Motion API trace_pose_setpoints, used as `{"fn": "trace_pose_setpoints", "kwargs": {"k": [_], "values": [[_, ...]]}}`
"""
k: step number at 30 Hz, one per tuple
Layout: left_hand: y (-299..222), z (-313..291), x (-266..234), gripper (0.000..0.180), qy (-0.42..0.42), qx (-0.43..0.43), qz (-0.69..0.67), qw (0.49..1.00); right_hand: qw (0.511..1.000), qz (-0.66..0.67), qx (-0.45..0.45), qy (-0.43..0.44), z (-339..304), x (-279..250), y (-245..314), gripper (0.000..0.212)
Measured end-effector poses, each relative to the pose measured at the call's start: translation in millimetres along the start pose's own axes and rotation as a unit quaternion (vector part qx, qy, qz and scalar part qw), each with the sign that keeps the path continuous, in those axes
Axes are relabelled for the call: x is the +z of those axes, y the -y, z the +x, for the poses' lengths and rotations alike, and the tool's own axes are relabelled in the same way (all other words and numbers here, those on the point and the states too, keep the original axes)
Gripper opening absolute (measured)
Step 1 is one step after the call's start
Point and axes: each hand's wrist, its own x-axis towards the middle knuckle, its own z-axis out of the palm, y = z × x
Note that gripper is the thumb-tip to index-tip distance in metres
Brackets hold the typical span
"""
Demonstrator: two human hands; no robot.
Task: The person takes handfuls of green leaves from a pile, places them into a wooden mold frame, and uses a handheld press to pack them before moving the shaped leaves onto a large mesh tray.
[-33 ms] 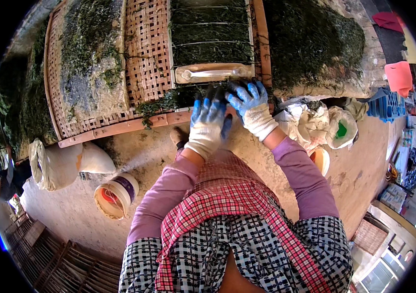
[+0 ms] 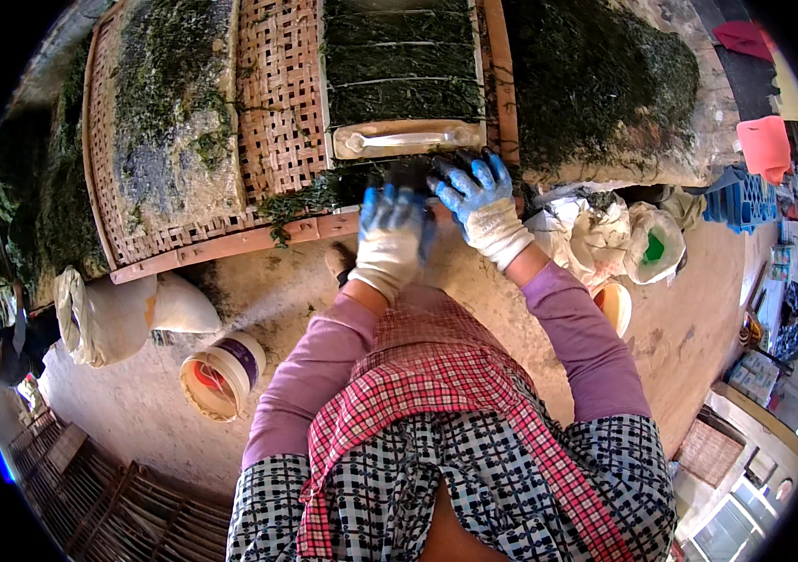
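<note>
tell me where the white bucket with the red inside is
In the head view, the bucket lies on the ground at lower left, beside the white sack, left of the person's left sleeve.

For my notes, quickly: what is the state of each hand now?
Left hand: fingers curled down at the woven tray edge; any grasp cannot be told.
Right hand: open, fingers spread.

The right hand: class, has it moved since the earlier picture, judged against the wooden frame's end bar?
No. The right hand sits just below the wooden end bar, as before.

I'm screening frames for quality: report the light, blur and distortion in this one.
Head view: hard sunlight, dark shadow under the person; strong fisheye bends the woven tray edges, black corners; left hand slightly motion-blurred, right hand sharper; rim detail soft.
</note>
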Motion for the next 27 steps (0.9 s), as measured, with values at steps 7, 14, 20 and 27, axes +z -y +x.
{"fn": "trace_pose_setpoints", "kwargs": {"k": [7,14,20,27], "values": [[48.5,-8.5,-15.8,0.028,-0.061,-0.005,0.037,0.997,0.994,-0.014,0.035,0.102,-45.2,14.6,-35.3,0.034],[28.0,-3.8,-30.1,0.030,-0.046,-0.008,0.023,0.999,0.998,0.044,0.034,0.003,-11.0,-22.8,-3.7,0.043],[42.9,-10.0,-37.3,0.025,-0.044,-0.031,0.069,0.996,0.995,-0.007,0.066,0.070,-28.9,-0.6,-17.5,0.045],[29.2,0.1,-24.4,0.030,-0.060,-0.051,0.059,0.995,0.998,0.010,0.056,0.037,-17.7,7.1,-13.3,0.044]]}}
